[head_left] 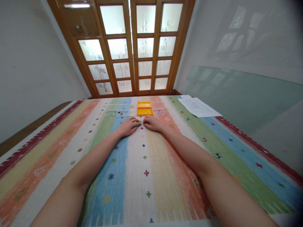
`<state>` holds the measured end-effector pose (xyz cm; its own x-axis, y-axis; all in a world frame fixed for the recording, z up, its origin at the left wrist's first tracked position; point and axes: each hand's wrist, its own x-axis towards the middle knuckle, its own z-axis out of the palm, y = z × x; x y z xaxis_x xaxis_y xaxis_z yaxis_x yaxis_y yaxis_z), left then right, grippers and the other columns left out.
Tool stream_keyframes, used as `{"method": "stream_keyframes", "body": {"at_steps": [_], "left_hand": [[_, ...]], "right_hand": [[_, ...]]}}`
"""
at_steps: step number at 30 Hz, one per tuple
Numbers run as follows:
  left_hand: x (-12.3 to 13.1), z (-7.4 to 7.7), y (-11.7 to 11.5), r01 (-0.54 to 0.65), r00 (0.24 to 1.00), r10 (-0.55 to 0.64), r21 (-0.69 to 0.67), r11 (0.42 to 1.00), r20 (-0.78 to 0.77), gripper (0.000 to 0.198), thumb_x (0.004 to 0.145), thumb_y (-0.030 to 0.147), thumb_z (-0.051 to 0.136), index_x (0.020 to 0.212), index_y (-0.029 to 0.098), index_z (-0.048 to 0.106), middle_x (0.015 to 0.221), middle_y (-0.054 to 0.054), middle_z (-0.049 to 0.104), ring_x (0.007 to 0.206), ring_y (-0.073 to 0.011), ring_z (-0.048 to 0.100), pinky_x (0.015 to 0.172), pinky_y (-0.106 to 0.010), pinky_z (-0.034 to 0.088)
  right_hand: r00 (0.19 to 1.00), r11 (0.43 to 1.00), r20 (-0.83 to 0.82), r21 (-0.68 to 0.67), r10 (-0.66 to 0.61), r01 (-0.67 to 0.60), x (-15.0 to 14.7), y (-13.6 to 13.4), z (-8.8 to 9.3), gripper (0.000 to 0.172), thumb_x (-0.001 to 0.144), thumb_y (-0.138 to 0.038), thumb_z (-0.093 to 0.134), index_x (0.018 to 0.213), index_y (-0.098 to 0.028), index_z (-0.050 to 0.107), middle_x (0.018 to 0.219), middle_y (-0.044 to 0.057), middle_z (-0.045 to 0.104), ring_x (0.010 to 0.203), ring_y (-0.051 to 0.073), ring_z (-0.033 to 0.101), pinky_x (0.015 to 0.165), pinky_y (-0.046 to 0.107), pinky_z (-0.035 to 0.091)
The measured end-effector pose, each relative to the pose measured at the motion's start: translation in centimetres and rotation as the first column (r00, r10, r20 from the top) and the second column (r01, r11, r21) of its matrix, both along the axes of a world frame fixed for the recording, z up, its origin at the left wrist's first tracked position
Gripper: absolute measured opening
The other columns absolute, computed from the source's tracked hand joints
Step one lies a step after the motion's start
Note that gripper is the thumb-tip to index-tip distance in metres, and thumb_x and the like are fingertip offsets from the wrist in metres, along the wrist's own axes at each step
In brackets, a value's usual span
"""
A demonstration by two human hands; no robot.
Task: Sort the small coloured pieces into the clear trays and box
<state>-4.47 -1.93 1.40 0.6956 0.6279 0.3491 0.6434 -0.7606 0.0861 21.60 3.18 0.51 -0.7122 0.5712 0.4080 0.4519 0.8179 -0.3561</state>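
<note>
Both hands rest close together near the far part of the table. My left hand (129, 126) has its fingers closed round a small object (140, 121), partly hidden, with bits of yellow, green and blue; its kind is too small to make out. My right hand (151, 123) lies just right of it, fingers curled and pinched near the same object; whatever is between them is hidden. Directly beyond the hands stands an open orange case (145, 106) with a few tiny light pieces inside its near half.
Left of the orange case is a clear compartment box (115, 110) with tiny coloured pieces. A second clear box (159, 108) stands at its right. Printed sheets (199, 107) lie at the far right. A striped cloth (137, 189) covers the table; wooden glazed doors (133, 47) are behind.
</note>
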Motion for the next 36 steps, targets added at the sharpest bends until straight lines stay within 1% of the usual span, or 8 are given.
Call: {"method": "stream_keyframes", "body": {"at_steps": [5,12,18,23,25,30,33,36], "left_hand": [[0.6,0.4,-0.4,0.035,0.999,-0.034,0.007,0.999,-0.017,0.037,0.109,0.035,0.047,0.135,0.029,0.072,0.138,-0.007,0.067,0.136,-0.0265,0.051,0.120,-0.050,0.040],[1.2,0.5,-0.8,0.054,0.997,-0.054,-0.003,0.999,-0.063,0.038,0.108,0.036,0.048,0.140,0.032,0.068,0.146,-0.006,0.062,0.142,-0.0277,0.047,0.122,-0.051,0.036],[1.0,0.2,-0.7,0.046,0.998,-0.047,-0.031,0.998,-0.040,0.041,0.107,0.038,0.049,0.145,0.032,0.065,0.148,-0.007,0.061,0.142,-0.0277,0.047,0.123,-0.051,0.035],[0.7,0.1,-0.5,0.036,0.999,-0.037,-0.026,0.999,-0.038,0.040,0.107,0.038,0.048,0.141,0.030,0.068,0.146,-0.008,0.063,0.141,-0.0276,0.048,0.124,-0.051,0.033],[0.6,0.1,-0.4,0.032,0.999,-0.032,-0.018,0.999,-0.037,0.040,0.108,0.038,0.047,0.139,0.028,0.069,0.145,-0.008,0.063,0.141,-0.0274,0.048,0.124,-0.051,0.034],[0.5,0.0,-0.2,0.004,1.000,-0.005,-0.012,1.000,-0.031,0.040,0.107,0.037,0.046,0.138,0.027,0.070,0.143,-0.008,0.065,0.139,-0.0273,0.050,0.124,-0.051,0.035],[0.4,0.0,-0.2,-0.035,0.999,0.035,-0.001,0.999,-0.035,0.040,0.106,0.036,0.046,0.137,0.027,0.070,0.142,-0.007,0.065,0.138,-0.0271,0.051,0.124,-0.050,0.035],[0.2,-0.2,-0.2,-0.067,0.997,0.068,0.011,0.998,-0.026,0.039,0.106,0.036,0.048,0.135,0.027,0.071,0.140,-0.007,0.066,0.138,-0.0276,0.051,0.123,-0.049,0.037]], "right_hand": [[0.965,0.973,-0.131,-0.035,-0.230,0.227,0.5,0.6,-0.1,0.010,0.093,-0.018,0.061,0.093,-0.019,0.071,0.088,0.004,0.072,0.076,0.018,0.060,0.072,0.027,0.042],[0.828,0.880,-0.310,-0.069,-0.467,0.470,2.6,3.4,-1.0,0.016,0.092,-0.019,0.054,0.095,-0.020,0.070,0.096,0.007,0.074,0.087,0.022,0.063,0.083,0.033,0.048],[0.709,0.799,-0.387,-0.153,-0.590,0.581,4.3,4.9,-1.7,0.022,0.094,-0.028,0.052,0.099,-0.019,0.073,0.099,0.010,0.076,0.089,0.025,0.066,0.087,0.038,0.052],[0.637,0.767,-0.446,-0.220,-0.628,0.603,4.7,5.2,-1.7,0.038,0.097,-0.024,0.046,0.125,-0.018,0.071,0.113,0.014,0.077,0.101,0.028,0.070,0.093,0.041,0.054],[0.638,0.776,-0.462,-0.217,-0.616,0.592,4.7,5.2,-1.7,0.042,0.097,-0.021,0.043,0.128,-0.018,0.070,0.115,0.014,0.077,0.104,0.028,0.070,0.095,0.042,0.053],[0.686,0.802,-0.432,-0.181,-0.585,0.570,4.5,4.9,-1.4,0.037,0.095,-0.022,0.045,0.116,-0.019,0.075,0.116,0.012,0.077,0.105,0.027,0.069,0.096,0.042,0.053],[0.774,0.853,-0.367,-0.143,-0.516,0.501,4.0,4.3,-1.1,0.030,0.093,-0.023,0.051,0.107,-0.021,0.077,0.110,0.009,0.078,0.100,0.026,0.070,0.094,0.041,0.053],[0.891,0.932,-0.274,-0.104,-0.362,0.347,2.8,3.0,-0.6,0.023,0.092,-0.022,0.056,0.098,-0.021,0.078,0.100,0.006,0.079,0.091,0.022,0.070,0.089,0.036,0.052]]}}
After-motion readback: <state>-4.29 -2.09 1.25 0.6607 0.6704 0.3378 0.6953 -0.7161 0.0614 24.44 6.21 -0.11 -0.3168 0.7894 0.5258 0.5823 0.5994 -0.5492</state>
